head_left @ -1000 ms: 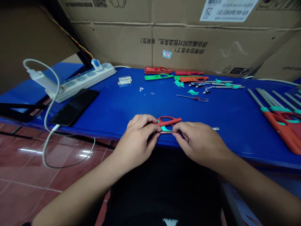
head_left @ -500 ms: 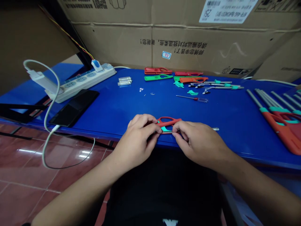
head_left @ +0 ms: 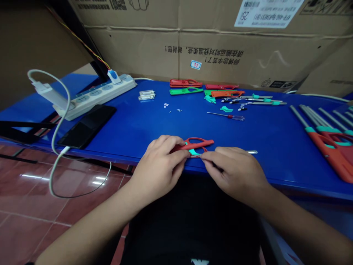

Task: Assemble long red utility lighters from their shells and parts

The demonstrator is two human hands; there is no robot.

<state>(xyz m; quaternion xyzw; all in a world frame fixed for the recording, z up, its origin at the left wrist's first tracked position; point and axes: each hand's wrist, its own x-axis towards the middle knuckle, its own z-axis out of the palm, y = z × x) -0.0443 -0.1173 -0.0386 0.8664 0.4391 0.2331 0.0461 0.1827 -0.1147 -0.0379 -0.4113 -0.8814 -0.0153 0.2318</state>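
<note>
At the table's front edge, my left hand (head_left: 164, 163) is closed on the red shell of a long-nozzle lighter (head_left: 198, 142), near its butt end. The shell has an oval finger opening, and a green trigger piece (head_left: 193, 152) shows just below it, along a second red shell edge. My right hand (head_left: 234, 165) pinches this lower part at its right end with thumb and forefinger. A silver tube tip (head_left: 252, 152) sticks out beyond my right knuckles; the rest of the tube is hidden behind the hand.
Behind lie red and green lighter shells (head_left: 186, 91), clear cylinders (head_left: 146, 95), green triggers (head_left: 226, 109), metal tubes with wires (head_left: 261, 101) and a screwdriver (head_left: 230, 116). Several lighters (head_left: 331, 147) lie at right. A phone (head_left: 87, 127) and power strip (head_left: 95, 96) occupy the left.
My right hand's fingertips have shifted slightly left and down along the lower shell, uncovering the upper red shell's right end. My left hand stays nearly in place, still gripping.
</note>
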